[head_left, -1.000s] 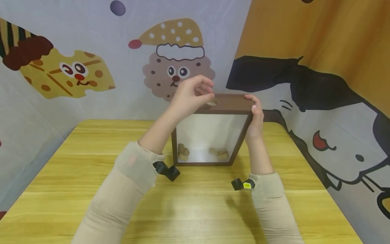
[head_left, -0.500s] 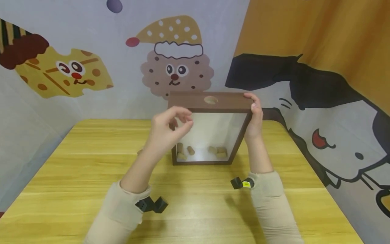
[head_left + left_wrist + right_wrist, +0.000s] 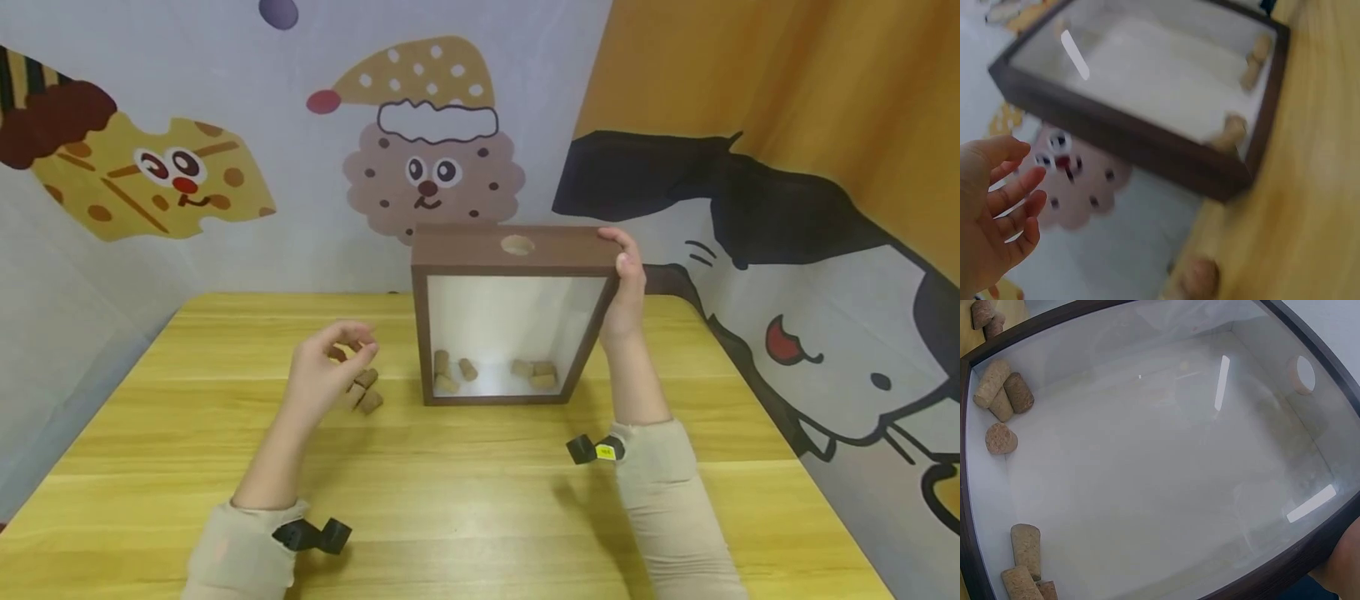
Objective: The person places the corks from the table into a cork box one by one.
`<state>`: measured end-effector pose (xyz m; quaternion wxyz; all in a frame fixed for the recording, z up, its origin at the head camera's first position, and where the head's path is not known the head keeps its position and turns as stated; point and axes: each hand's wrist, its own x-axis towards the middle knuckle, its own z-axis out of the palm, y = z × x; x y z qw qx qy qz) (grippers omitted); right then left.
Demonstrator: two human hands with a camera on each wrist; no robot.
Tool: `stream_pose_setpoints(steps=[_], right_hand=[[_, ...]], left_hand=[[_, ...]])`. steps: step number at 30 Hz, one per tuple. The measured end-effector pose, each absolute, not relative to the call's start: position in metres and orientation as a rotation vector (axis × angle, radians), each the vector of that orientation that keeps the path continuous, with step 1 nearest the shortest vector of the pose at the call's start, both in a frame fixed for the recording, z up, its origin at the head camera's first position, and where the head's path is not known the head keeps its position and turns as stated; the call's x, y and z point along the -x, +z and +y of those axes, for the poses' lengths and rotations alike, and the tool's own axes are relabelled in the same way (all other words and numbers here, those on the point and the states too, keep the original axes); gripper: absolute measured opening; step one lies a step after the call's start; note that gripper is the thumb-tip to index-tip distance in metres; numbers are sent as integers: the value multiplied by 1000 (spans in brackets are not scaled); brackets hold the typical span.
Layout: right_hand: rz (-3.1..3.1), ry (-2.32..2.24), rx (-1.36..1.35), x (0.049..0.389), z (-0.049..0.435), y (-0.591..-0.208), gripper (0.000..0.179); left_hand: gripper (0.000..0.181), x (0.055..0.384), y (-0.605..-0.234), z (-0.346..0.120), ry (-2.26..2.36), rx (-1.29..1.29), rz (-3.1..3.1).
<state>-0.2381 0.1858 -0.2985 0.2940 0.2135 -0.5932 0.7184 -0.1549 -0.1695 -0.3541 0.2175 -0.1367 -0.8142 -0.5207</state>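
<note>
Dark brown wood frames the display box (image 3: 517, 321) in the head view, standing on the wood-grain table (image 3: 480, 500) towards its far edge. The right hand (image 3: 628, 287) grips the upper right corner, and there's the round hole (image 3: 517, 245) in the top! Corks (image 3: 468, 369) sit inside, near both bottom corners. Out to the box's left, the left hand (image 3: 318, 367) hovers, fingers loosely curved, gap narrow, right beside loose corks (image 3: 370, 402) on the table.

Left wrist view, and it's blurred: fingers curved and spread, nothing between them, the box well clear.

Right wrist view, through the clear front pane (image 3: 1147, 450): four corks at one bottom corner, three showing at the other! Only a sliver of right hand here; this angle can't tell its grip.
</note>
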Motion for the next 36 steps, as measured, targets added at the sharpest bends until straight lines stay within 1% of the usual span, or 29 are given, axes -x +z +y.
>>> stream_pose_setpoints(steps=[10,16,19,24,26,28,34,36], right_hand=[[-1578,1922,-561,237,185,-299,50],[-1584,1907,-556,236,184,-298,48],[-1583,1911,-559,237,185,-298,48],[-1569,1924,-564,238,185,-298,48],[-1568,1921,-567,238,185,-298,48],[-1569,1924,-569,238,185,-297,48],[-1567,1950,-568,237,185,-296,48],[-1565,1952,-566,236,185,-296,48]], left_hand=[[23,168,-398,-211,-1402,172,-2425],[29,172,-419,-226,-1405,141,-2510],[36,173,-429,-231,-1416,106,-2564],[52,174,-440,-236,-1437,77,-2676],[55,174,-443,-236,-1452,78,-2699],[54,175,-446,-236,-1456,88,-2696],[32,177,-453,-234,-1461,142,-2635],[30,177,-453,-233,-1468,142,-2629]])
